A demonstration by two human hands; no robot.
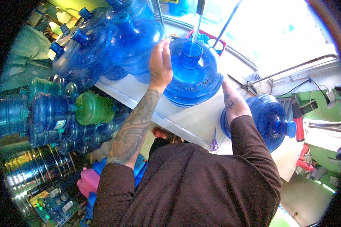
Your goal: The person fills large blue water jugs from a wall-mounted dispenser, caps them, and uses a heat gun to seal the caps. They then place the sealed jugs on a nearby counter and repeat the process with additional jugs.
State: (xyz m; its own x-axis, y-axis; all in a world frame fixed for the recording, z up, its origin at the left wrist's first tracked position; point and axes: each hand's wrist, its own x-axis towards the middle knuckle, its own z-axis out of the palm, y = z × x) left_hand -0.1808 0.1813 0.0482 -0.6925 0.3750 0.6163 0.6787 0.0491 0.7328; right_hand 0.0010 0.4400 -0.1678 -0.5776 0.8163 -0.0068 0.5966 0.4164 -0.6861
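A large blue water jug [193, 82] stands upright on the white counter [184, 122] in front of me. Into its open neck runs a clear stream of water [196, 29] from a pipe above. My left hand [161, 63] is cupped against the jug's left side, fingers together and pointing away from me. On the opposite side, my right hand [224, 77] is at the jug's edge; its fingers are hidden by the jug and bright glare. Just left of my left hand, another blue jug [136, 42] stands among several more.
A capped blue jug [267, 122] lies on its side at the right, near purple scissors [214, 144]. Behind the filling jug sits a red basket [222, 51] with caps. A red heat gun [298, 120] hangs at right. Stacked jugs, one green [93, 107], occupy the lower left.
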